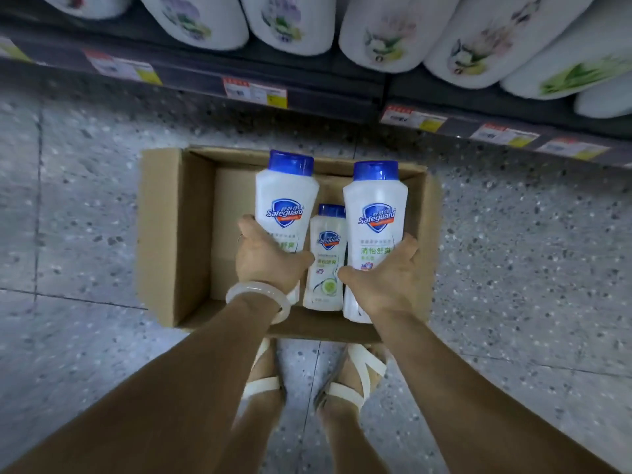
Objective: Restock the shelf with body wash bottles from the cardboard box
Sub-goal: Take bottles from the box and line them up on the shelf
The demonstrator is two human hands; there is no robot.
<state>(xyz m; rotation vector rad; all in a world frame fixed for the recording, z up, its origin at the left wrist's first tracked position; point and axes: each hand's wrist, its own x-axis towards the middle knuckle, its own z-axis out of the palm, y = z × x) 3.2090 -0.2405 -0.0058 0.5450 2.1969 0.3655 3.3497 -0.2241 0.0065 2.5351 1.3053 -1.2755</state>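
An open cardboard box (pixel 171 234) sits on the floor just before the shelf (pixel 307 94). Above it, two large white bottles with blue caps are held, caps pointing toward the shelf: the left bottle (pixel 287 200) gripped low on its body by the left hand (pixel 266 258), the right bottle (pixel 376 217) likewise by the right hand (pixel 386 275). Each bears a blue shield logo and green lettering. A third bottle (pixel 326 258) lies flat in the box between them, with a cucumber picture on its label.
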